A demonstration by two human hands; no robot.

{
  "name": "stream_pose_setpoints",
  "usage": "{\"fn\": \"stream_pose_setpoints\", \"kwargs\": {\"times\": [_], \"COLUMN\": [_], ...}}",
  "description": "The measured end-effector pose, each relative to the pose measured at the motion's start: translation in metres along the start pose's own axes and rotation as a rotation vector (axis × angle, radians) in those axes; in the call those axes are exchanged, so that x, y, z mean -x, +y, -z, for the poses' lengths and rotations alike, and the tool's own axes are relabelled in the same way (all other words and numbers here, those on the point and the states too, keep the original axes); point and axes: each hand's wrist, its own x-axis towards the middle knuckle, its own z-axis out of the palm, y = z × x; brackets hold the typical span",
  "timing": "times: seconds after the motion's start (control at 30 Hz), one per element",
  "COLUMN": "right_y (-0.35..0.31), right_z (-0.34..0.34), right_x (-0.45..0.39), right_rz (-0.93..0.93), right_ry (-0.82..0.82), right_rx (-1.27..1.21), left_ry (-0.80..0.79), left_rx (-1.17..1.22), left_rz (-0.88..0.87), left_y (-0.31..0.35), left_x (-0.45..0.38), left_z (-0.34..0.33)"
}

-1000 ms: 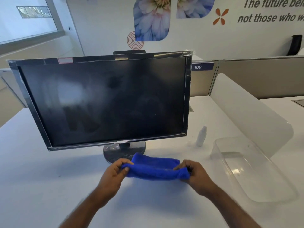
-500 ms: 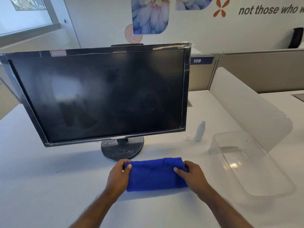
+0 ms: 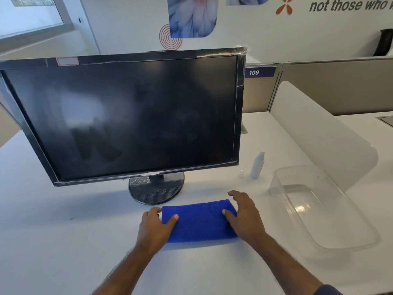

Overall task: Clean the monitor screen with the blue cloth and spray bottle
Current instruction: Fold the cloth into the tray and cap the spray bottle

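A black monitor point(image 3: 131, 116) with a dark, smudged screen stands on the white desk on a round base point(image 3: 156, 189). The folded blue cloth point(image 3: 200, 222) lies flat on the desk in front of the base. My left hand point(image 3: 155, 226) holds its left edge, thumb on top. My right hand point(image 3: 244, 216) rests at its right edge with the fingers spread and the thumb touching the cloth. A small white spray bottle point(image 3: 257, 166) stands upright to the right of the monitor, apart from both hands.
A clear plastic tub point(image 3: 282, 201) sits on the desk right of the cloth. Behind it a frosted divider panel point(image 3: 323, 135) rises. A tiny clear cap point(image 3: 241, 173) lies beside the bottle. Cubicle partitions stand behind the desk.
The cloth, held up between both hands a second ago, now lies folded flat on the desk. My right hand's fingers have spread open.
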Motion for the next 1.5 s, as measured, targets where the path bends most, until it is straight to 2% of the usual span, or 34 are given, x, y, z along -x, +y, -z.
{"fn": "stream_pose_setpoints", "kwargs": {"times": [0.17,0.3,0.37,0.47,0.63,0.8,0.97,1.07,1.17,1.27,1.4,1.5], "right_y": [-0.002,0.001,0.005,0.007,0.000,-0.011,-0.021,-0.020,-0.020,-0.018,-0.007,0.003], "right_z": [-0.006,-0.004,0.000,0.011,0.037,0.064,0.088,0.095,0.106,0.120,0.133,0.143], "right_x": [0.001,0.004,0.005,0.007,0.004,-0.005,0.006,0.012,0.013,0.012,0.009,0.010], "right_rz": [0.062,0.047,0.037,0.043,0.127,0.190,0.266,0.216,0.161,0.124,0.032,-0.042], "right_ry": [-0.122,-0.139,-0.146,-0.130,-0.135,-0.373,-0.588,-0.526,-0.381,-0.270,-0.155,-0.125], "right_rx": [0.103,0.128,0.087,-0.053,-0.316,-0.455,-0.718,-0.797,-0.896,-0.931,-0.939,-0.918], "left_ry": [-0.079,-0.178,-0.224,-0.279,-0.405,-0.504,-0.501,-0.465,-0.303,-0.206,-0.421,-0.559], "left_rx": [0.013,0.269,0.368,0.447,0.385,0.252,0.357,0.531,0.790,0.881,0.832,0.882], "left_rz": [0.099,0.201,0.140,-0.071,-0.327,-0.440,-0.451,-0.393,-0.236,-0.127,0.000,0.051], "left_y": [0.005,0.014,0.022,0.045,0.093,0.132,0.162,0.171,0.173,0.169,0.159,0.164], "left_x": [0.009,0.008,0.012,0.024,0.041,0.045,0.047,0.044,0.040,0.049,0.077,0.089], "left_z": [-0.013,-0.009,0.000,0.018,0.045,0.064,0.074,0.070,0.046,0.009,-0.042,-0.063]}}
